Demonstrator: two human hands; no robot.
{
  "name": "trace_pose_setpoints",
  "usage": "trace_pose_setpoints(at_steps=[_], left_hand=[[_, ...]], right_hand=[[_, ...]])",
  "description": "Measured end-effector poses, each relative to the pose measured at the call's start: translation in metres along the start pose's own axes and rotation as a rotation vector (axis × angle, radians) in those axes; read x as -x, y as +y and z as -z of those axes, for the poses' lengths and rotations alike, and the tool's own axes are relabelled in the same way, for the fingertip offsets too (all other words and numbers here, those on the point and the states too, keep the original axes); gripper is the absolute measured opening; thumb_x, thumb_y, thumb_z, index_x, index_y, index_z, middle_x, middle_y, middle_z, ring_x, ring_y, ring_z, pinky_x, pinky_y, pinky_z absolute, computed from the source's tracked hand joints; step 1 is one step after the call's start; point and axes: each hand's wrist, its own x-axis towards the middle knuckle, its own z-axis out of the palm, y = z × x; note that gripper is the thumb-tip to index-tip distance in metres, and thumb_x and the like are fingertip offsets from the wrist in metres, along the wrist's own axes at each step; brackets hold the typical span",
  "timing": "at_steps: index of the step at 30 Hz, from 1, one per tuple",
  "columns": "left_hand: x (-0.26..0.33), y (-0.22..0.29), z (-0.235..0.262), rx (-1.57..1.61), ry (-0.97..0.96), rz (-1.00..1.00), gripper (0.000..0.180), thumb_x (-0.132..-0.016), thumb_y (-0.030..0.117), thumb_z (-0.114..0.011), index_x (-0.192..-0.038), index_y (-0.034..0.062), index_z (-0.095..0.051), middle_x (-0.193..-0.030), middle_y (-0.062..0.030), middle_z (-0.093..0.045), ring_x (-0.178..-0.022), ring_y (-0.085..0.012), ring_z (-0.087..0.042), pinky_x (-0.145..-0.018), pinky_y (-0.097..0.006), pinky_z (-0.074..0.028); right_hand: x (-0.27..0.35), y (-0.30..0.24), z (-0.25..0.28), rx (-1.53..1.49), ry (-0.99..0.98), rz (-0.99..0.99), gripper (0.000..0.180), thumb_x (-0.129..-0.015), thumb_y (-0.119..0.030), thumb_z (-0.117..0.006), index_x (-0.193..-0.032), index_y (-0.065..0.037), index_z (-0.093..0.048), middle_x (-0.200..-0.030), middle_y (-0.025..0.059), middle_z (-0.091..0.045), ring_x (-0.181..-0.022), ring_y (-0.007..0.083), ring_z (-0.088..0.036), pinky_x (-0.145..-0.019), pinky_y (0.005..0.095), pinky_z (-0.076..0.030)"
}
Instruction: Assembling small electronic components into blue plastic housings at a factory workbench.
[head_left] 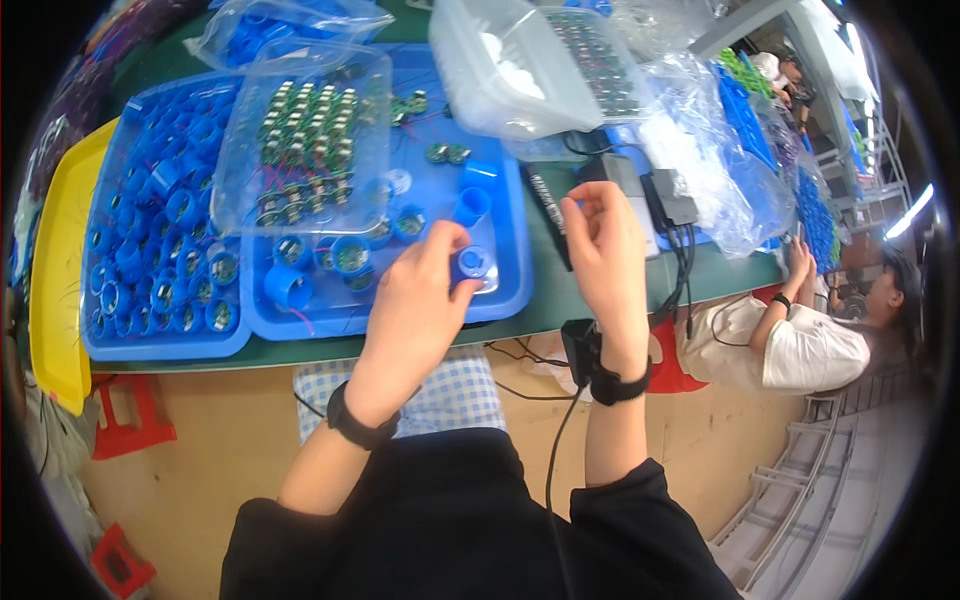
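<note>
My left hand (415, 300) is closed, with thumb and forefinger round a small blue plastic cup (473, 262) at the right end of a blue tray (400, 318). To the right, my right hand (608, 255) is raised above the table edge; its fingers are loosely curved, the thumb stands apart and nothing shows between them. Beyond the held cup, another blue cup (472, 205) stands in the tray. Several cups with small green circuit boards inside, such as this cup (350, 255), sit left of my left hand.
A clear plastic box (225, 190) of green circuit boards rests over the trays. Further left, a second blue tray (170, 347) is filled with blue cups. A translucent bin (470, 100), a black adapter (672, 197) with cables and plastic bags (715, 185) lie beyond. A co-worker (800, 345) sits right.
</note>
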Motion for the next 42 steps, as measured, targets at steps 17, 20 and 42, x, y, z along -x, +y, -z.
trace_pose_setpoints(at_steps=[17,20,42], left_hand=[[-0.003,-0.005,-0.002,0.021,-0.058,-0.035,0.039,-0.076,-0.002,-0.068,-0.109,0.0031,-0.047,-0.105,-0.0156,-0.066,-0.102,-0.0331,-0.063,-0.081,-0.039,-0.050],[-0.003,-0.008,0.000,0.017,-0.040,-0.063,0.045,-0.075,-0.001,-0.069,-0.112,0.0052,-0.044,-0.107,-0.0161,-0.065,-0.100,-0.0371,-0.061,-0.079,-0.041,-0.050],[-0.003,-0.005,0.005,0.050,-0.099,0.026,0.051,-0.074,-0.004,-0.067,-0.117,0.0078,-0.042,-0.105,-0.0147,-0.065,-0.095,-0.0374,-0.061,-0.074,-0.040,-0.049]], right_hand=[[0.003,-0.039,0.002,-0.854,0.041,-0.047,0.009,-0.082,-0.008,-0.045,-0.074,-0.004,-0.045,-0.065,0.0027,-0.040,-0.057,0.0115,-0.035,-0.052,0.0245,-0.029],[-0.004,-0.052,-0.019,-1.403,-0.173,-0.075,0.023,-0.088,-0.021,-0.044,-0.070,-0.007,-0.039,-0.062,0.0015,-0.036,-0.054,0.0101,-0.030,-0.049,0.0235,-0.024],[0.003,-0.055,-0.040,-1.050,-0.215,0.034,0.039,-0.093,-0.018,-0.038,-0.057,-0.009,-0.028,-0.047,0.0022,-0.028,-0.041,0.0108,-0.020,-0.041,0.0296,-0.020]])
